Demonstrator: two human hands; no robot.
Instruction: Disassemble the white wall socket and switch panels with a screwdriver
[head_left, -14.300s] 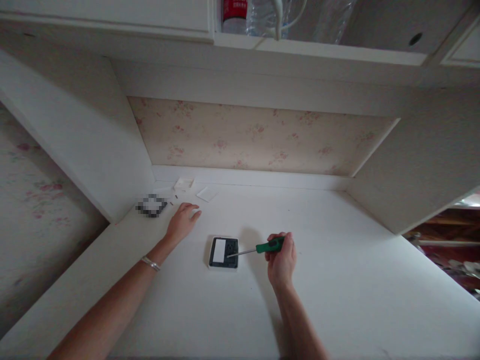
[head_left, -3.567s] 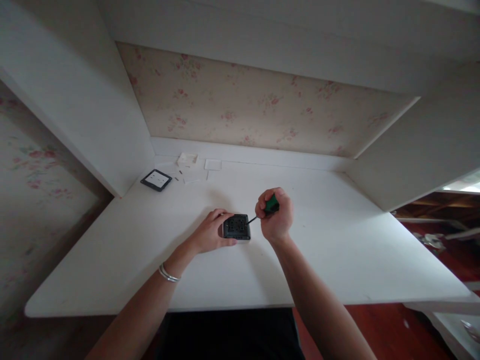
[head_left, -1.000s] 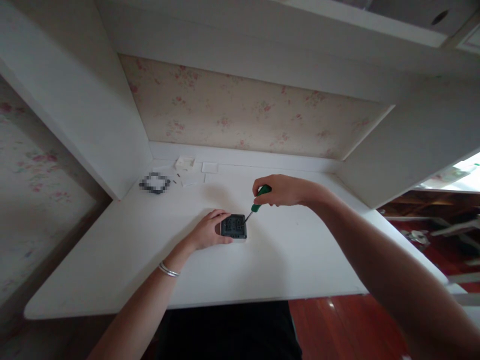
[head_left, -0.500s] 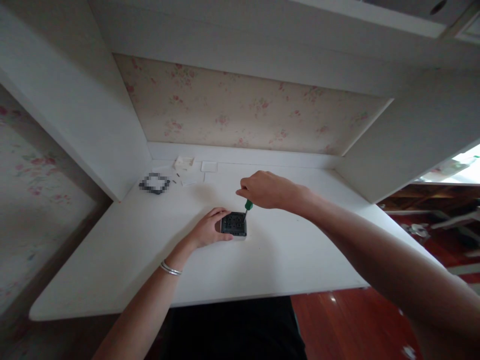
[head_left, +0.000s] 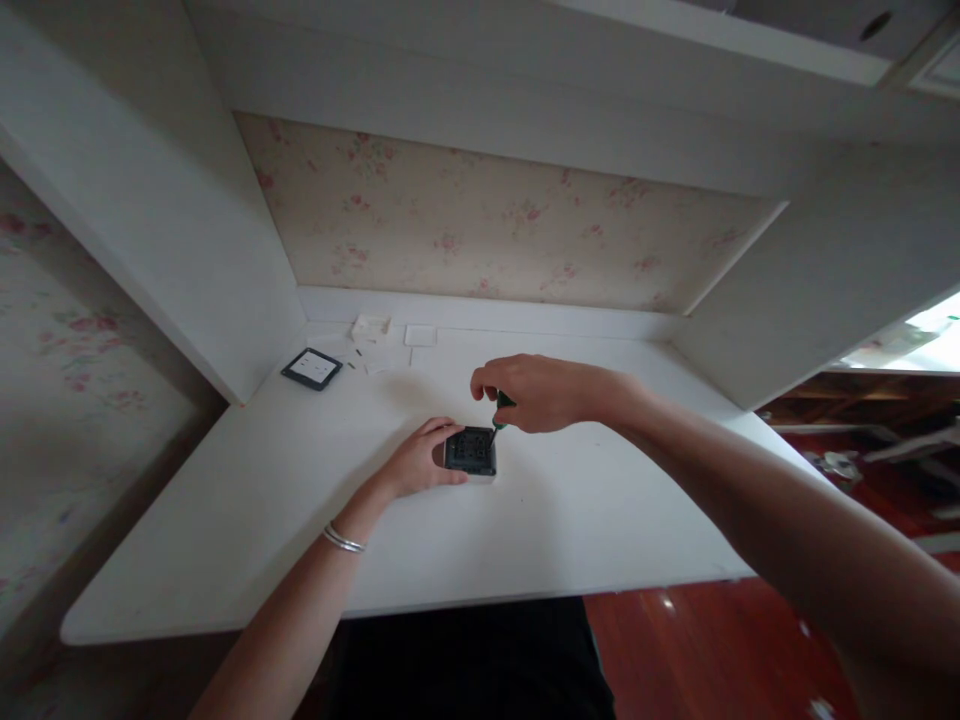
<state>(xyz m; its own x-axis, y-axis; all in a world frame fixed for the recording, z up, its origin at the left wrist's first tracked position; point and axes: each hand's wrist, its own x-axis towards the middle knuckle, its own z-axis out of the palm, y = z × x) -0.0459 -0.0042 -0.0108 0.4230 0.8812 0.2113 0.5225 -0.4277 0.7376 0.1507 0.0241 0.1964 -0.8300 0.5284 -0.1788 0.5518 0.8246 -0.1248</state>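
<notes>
On the white desk lies a small black wall socket module (head_left: 471, 450) with a pale base under its near edge. My left hand (head_left: 417, 461) grips its left side, thumb along the near edge and fingers at the far edge. Above its right end, my right hand (head_left: 536, 392) is closed on a green-handled screwdriver (head_left: 501, 412). The shaft slants down to the right side of the socket module; whether the tip sits on a screw is too small to tell.
A dark-framed socket faceplate (head_left: 312, 369) with a white middle lies at the desk's (head_left: 600, 500) back left. Near it are a clear plastic box (head_left: 370, 328), a clear lid (head_left: 421, 335) and several small scraps. Side panels (head_left: 817, 270) and a low back ledge (head_left: 487, 308) border the desk.
My right hand has dropped slightly and shifted its fingers around the screwdriver handle, which is now more covered. My left hand still grips the socket module in the same spot.
</notes>
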